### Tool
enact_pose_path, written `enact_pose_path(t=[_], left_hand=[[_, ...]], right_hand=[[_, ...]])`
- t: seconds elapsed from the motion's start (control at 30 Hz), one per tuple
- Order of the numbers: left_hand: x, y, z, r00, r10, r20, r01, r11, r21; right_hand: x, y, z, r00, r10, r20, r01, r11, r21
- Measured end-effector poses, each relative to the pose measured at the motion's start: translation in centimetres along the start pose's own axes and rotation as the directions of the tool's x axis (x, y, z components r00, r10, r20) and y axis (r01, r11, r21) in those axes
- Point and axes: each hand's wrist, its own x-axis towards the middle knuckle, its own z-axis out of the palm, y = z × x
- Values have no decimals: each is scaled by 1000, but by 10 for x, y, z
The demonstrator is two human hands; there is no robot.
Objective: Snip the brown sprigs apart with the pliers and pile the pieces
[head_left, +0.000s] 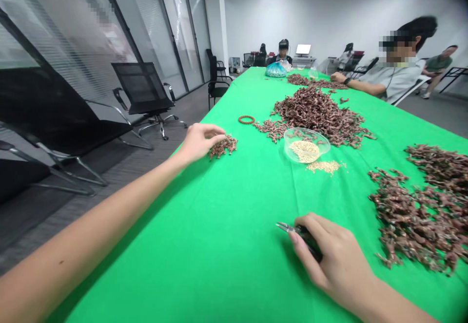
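Observation:
My left hand (pixel 201 140) reaches to the table's left edge. Its fingers are apart from the thumb, over a small pile of reddish-brown pieces (pixel 224 147); nothing shows held between them. In my right hand (pixel 338 255) is a pair of small pliers (pixel 309 241) with dark handles, the metal jaws pointing left above the green cloth (pixel 234 245). Between the hands and farther off stands a clear plastic bowl (pixel 323 142) with small pale bits (pixel 304 150) in it. More pale bits (pixel 325 166) lie spilled in front of the bowl.
A large brown heap (pixel 318 111) lies behind the bowl, and another heap (pixel 420 216) at the right. A brown ring (pixel 246 119) lies near the left edge. One person (pixel 395 77) sits at the right side, another (pixel 283 52) at the far end beside a blue bag (pixel 276 69). Chairs (pixel 142 91) stand left.

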Motion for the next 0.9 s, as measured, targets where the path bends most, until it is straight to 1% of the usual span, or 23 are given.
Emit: enact_pose_path(t=[0.1, 0.17, 0.23, 0.3, 0.4, 0.47, 0.5, 0.57, 0.63, 0.67, 0.73, 0.77, 0.83, 0.9], left_hand=[[18, -4, 5, 997, 32, 72, -39, 995, 88], [27, -8, 8, 996, 36, 86, -48, 989, 143], [33, -11, 11, 997, 33, 72, -47, 980, 194], [35, -12, 13, 999, 35, 28, -41, 971, 236], [32, -3, 18, 996, 61, -60, -42, 961, 274], [26, 12, 26, 992, 103, -77, -79, 958, 274], [22, 22, 33, 989, 134, -64, -112, 958, 265], [10, 45, 52, 977, 211, 4, -206, 952, 225], [-8, 71, 77, 948, 301, 102, -315, 934, 166], [-17, 84, 91, 922, 351, 162, -372, 919, 127], [-38, 109, 119, 850, 449, 276, -476, 878, 39], [-47, 121, 133, 814, 488, 314, -513, 858, -5], [-64, 141, 159, 755, 547, 363, -559, 825, -80], [-74, 159, 182, 722, 577, 381, -574, 807, -135]], right_hand=[[1, 1, -1, 1000, 3, 31, -4, 999, 33], [1, 2, -1, 999, 7, 50, -10, 999, 53], [1, 3, -1, 997, 20, 75, -25, 997, 75], [2, 4, -1, 995, 32, 97, -41, 995, 90], [1, 3, 0, 992, 28, 121, -41, 993, 106], [0, 2, 0, 991, 12, 131, -29, 991, 128], [-1, 0, 0, 991, 1, 131, -20, 990, 142], [-3, -3, -1, 995, -28, 99, 11, 987, 162], [-4, -6, -3, 998, -66, 23, 62, 985, 164], [-5, -8, -5, 996, -89, -27, 92, 983, 159], [-4, -10, -8, 983, -152, -100, 167, 971, 171], [-4, -11, -10, 972, -187, -143, 211, 961, 178], [-2, -12, -14, 952, -231, -200, 268, 945, 189], [-1, -12, -16, 941, -242, -235, 291, 936, 199]])
